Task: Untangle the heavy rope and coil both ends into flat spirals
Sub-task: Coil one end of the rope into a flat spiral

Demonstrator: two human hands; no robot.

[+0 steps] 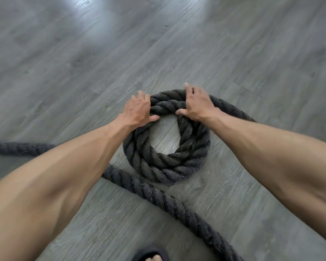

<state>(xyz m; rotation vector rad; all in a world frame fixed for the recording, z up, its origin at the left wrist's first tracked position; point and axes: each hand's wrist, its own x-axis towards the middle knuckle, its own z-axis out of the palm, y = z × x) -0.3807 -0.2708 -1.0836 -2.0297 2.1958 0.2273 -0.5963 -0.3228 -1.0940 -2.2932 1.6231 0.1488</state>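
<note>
Gripping the far arc of the coil (164, 166), both hands are clasping the heavy rope (154, 192). The left hand (138, 110) is laying its fingers over the outer edge with the thumb hooked inside the ring, and the right hand (197, 104) is doing likewise just to its right.

The coil is lying mid-scene on the grey plank floor (83, 63), roughly two turns wide around a bare centre. An outer turn is swinging wide on the right. A loose length is running from the far left, under the left forearm (68, 176), towards the near right past a sandalled foot (152, 256).

The step in hand is probably tightening the spiral. That is calling for squeezing the turns inward to close the hole, keeping them flat side by side, and drawing in the wide right turn without letting it ride up.
</note>
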